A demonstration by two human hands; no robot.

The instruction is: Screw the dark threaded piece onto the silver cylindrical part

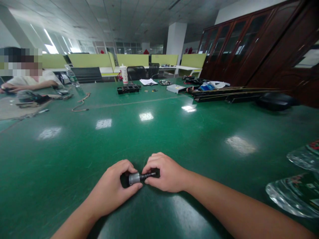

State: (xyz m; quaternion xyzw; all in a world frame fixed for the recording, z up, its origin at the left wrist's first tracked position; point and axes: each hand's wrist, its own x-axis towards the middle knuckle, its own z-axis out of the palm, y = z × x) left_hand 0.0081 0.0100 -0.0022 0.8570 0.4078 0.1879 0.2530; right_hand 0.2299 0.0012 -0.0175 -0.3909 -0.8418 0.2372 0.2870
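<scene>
While dark cabinets [239, 39] flank the green desk [119, 139], left hand [113, 186] grips a silver cylinder [134, 179], right hand [169, 172] pinches its ridged shaft [150, 175]. Clear bottles [294, 196] at right.

At lower centre of the frame, the left hand [112, 184] grips the silver end of a cylindrical part [135, 178] between thumb and fingers. The right hand [170, 172] pinches its black ribbed shaft. The part lies roughly horizontal above the green counter [119, 139]. Two clear plastic bottles [294, 196] lie at the lower right edge. At upper centre, a white bottle [124, 74] stands upright behind a black component [129, 89]. A person in a white top [35, 79] sits at upper left. A dark wooden cabinet [228, 49] occupies the upper right.
</scene>
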